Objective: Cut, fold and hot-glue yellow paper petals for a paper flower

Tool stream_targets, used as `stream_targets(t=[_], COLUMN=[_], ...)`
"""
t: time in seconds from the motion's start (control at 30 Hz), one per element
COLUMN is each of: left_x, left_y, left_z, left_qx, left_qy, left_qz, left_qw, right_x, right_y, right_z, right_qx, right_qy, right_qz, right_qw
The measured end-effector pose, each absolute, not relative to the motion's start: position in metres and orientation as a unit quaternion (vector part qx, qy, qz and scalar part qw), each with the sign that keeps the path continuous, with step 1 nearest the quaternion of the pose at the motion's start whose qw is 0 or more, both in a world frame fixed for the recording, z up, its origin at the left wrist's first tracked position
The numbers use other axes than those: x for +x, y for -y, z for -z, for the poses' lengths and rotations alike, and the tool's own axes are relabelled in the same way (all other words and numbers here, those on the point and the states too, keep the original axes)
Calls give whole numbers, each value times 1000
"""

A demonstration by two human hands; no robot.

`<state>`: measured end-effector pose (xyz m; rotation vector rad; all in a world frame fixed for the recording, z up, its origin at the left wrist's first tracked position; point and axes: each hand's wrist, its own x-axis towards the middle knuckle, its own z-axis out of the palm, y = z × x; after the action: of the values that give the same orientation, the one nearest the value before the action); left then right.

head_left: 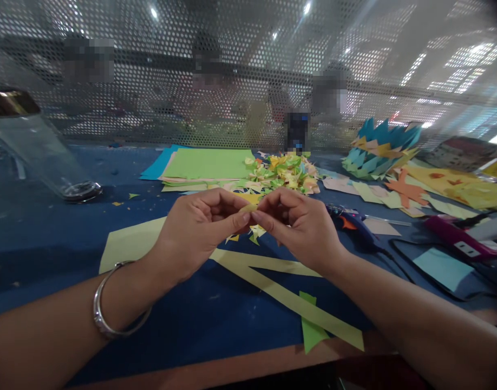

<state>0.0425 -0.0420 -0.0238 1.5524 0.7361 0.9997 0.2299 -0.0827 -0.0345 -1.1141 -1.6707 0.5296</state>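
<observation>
My left hand (200, 230) and my right hand (299, 225) meet above the middle of the table, thumbs and fingertips pinched together. Between them is a small piece of yellow paper (248, 208), mostly hidden by the fingers. Under the hands lie pale yellow paper strips (281, 292), with a wider pale yellow sheet (130, 244) partly behind my left hand. One strip crosses a bright green paper scrap (312, 330) near the front edge. Just beyond the hands sits a heap of small folded paper pieces (287, 172) in green, yellow and peach.
A stack of coloured paper (210, 163) lies beside the heap. At left stands a clear bottle (37, 146). To the right are a glue gun (358, 227), a purple power strip (462, 241), cables and a blue-yellow paper construction (380, 151). A perforated metal screen (240, 70) closes the back.
</observation>
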Motion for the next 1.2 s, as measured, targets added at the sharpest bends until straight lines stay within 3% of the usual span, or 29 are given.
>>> stream_targets(t=[0.47, 0.9, 1.2], left_x=[42, 39, 40], left_y=[38, 41, 39], left_z=[25, 22, 21], left_qx=[649, 745, 711], left_qy=[-321, -335, -323], left_qz=[-389, -375, -364], left_qw=[570, 439, 508], right_x=[234, 234, 234], right_y=[80, 78, 78], right_z=[37, 37, 33], right_qx=[-458, -474, -448], right_qy=[730, 709, 686], right_qz=[-160, -216, -314], right_qw=[481, 476, 481])
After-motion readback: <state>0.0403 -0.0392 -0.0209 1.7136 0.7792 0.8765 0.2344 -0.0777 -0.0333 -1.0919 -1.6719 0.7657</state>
